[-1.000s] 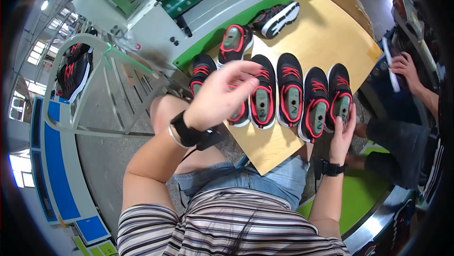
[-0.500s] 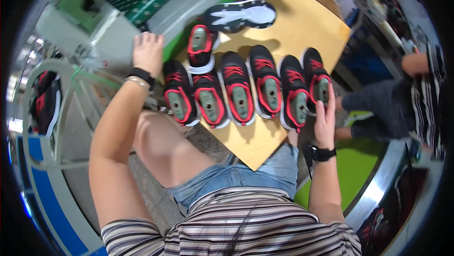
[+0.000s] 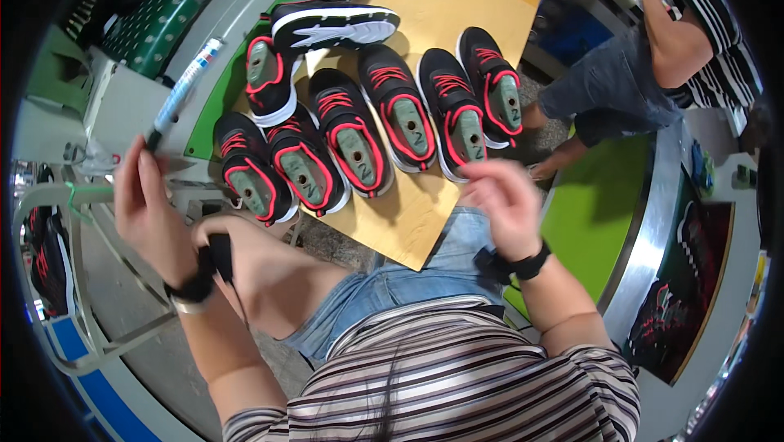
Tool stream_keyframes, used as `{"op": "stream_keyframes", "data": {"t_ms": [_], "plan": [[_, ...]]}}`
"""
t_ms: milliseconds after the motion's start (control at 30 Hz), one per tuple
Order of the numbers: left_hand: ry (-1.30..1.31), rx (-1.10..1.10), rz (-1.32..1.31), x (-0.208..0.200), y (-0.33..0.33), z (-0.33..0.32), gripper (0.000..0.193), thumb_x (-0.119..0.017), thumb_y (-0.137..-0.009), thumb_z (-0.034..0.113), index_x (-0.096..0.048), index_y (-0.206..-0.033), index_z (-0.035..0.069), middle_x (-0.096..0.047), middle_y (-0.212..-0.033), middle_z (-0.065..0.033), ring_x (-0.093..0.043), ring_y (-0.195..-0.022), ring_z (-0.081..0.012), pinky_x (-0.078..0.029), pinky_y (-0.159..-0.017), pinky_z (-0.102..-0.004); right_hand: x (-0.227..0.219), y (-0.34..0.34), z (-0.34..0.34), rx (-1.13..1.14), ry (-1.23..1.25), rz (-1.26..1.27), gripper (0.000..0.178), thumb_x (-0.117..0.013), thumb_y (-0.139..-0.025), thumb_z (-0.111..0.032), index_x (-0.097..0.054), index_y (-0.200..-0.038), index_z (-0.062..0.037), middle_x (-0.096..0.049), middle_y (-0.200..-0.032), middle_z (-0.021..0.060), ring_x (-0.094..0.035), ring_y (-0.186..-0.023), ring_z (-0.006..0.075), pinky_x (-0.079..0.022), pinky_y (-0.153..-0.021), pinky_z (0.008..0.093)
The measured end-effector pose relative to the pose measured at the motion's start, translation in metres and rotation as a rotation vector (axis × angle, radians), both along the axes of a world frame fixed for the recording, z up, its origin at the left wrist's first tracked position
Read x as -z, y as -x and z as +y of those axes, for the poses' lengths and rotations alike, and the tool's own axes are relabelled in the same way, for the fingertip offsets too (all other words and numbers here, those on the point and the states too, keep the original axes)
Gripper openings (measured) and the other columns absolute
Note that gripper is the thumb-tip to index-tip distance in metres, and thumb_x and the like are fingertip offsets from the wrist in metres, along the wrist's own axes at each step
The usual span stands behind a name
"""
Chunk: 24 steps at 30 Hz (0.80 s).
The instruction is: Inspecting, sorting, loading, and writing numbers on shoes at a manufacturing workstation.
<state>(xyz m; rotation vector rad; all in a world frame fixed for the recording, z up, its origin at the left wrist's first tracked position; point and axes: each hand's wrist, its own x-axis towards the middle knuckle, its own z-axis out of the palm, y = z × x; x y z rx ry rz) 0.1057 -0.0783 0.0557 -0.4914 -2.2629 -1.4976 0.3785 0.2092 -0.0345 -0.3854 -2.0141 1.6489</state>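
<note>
My left hand (image 3: 155,213) grips a marker pen (image 3: 181,93) by its dark end, the white and blue barrel pointing up and away. Close to the heel of a black shoe with red laces (image 3: 465,142), my right hand (image 3: 508,207) is curled and blurred; whatever its fingers may hold is hidden. More such shoes stand in a row on the board, toes away from me, among them the leftmost shoe (image 3: 247,185) and the far right shoe (image 3: 500,99). Green insoles with dark round spots and marks show inside several. Behind them, another shoe (image 3: 335,24) lies with its sole showing.
The yellow board (image 3: 400,238) has a corner over my lap. A grey machine (image 3: 122,83) and a metal frame (image 3: 61,195) are at left. On the right, a person (image 3: 608,66) is beside a green surface (image 3: 584,222); more shoes (image 3: 657,319) lie at lower right.
My left hand has left the grey machine's edge and now holds the marker pen. My right hand has moved from beside the far right shoe, its fingers now curled. The view has shifted.
</note>
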Motion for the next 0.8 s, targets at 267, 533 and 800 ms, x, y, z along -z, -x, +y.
{"op": "stream_keyframes", "data": {"t_ms": [267,533,800], "plan": [[-0.162,0.738,-0.791,0.069,-0.136,0.050,0.023,-0.059,-0.095,-0.001,-0.064,-0.117,-0.006,-0.061,-0.106,-0.0097,-0.066,-0.089,-0.0159,-0.054,-0.080,-0.0264,-0.007,0.037,-0.074,-0.386,0.746,-0.076,0.029,-0.058,-0.101,-0.017,-0.056,-0.127,-0.0040,-0.061,-0.092,0.0028,-0.057,-0.080,0.0073,-0.047,-0.069,0.0218],[0.289,0.923,-0.541,0.073,-0.147,0.047,0.021,-0.064,-0.093,0.013,-0.064,-0.109,-0.001,-0.063,-0.089,-0.0158,-0.063,-0.079,-0.0300,-0.049,-0.071,-0.0353,-0.006,0.024,-0.072,-0.309,0.498,-0.126,0.016,-0.059,-0.099,-0.013,-0.066,-0.107,-0.0014,-0.063,-0.089,0.0014,-0.057,-0.078,0.0072,-0.047,-0.070,0.0232],[-0.140,1.351,-1.425,0.072,-0.124,0.032,0.032,-0.047,-0.106,0.024,-0.062,-0.105,-0.003,-0.058,-0.079,-0.0003,-0.049,-0.064,-0.0087,-0.045,-0.063,-0.0239,-0.028,0.019,-0.052,-0.285,0.403,-0.079,0.027,-0.057,-0.097,-0.027,-0.063,-0.095,0.0001,-0.059,-0.086,0.0094,-0.059,-0.073,0.0153,-0.049,-0.061,0.0268]]}}
